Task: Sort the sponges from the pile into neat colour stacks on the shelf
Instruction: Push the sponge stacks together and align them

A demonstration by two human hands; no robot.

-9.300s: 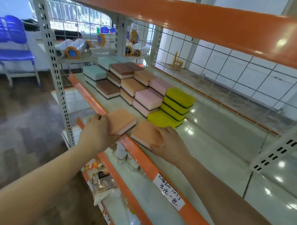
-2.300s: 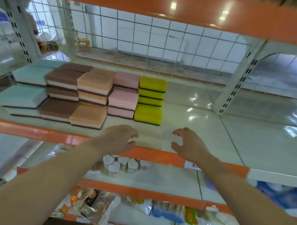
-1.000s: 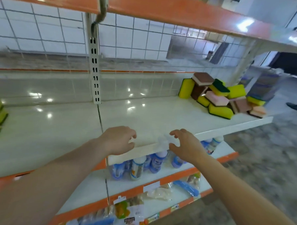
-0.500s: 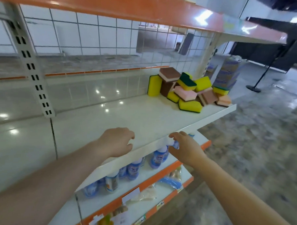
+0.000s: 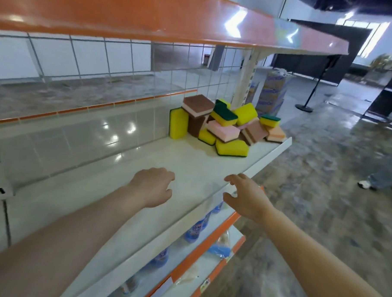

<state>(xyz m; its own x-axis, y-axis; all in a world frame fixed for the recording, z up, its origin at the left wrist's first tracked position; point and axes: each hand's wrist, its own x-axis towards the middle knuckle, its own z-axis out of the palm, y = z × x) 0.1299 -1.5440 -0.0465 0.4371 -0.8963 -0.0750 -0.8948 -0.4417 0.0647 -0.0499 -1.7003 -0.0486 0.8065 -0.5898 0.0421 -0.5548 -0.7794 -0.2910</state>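
Two bare hands over the white shelf (image 5: pixel 190 161), holding nothing. Left hand (image 5: pixel 152 185) loosely curled, right hand (image 5: pixel 248 196) spread with bent fingers, at the front edge. Messy sponge pile (image 5: pixel 227 127) (yellow, brown, pink, orange) well apart, at the shelf's far end.

Glossy mottled floor (image 5: pixel 324 176), white wire-grid back panel (image 5: pixel 82 58), bright windows (image 5: pixel 372 41)
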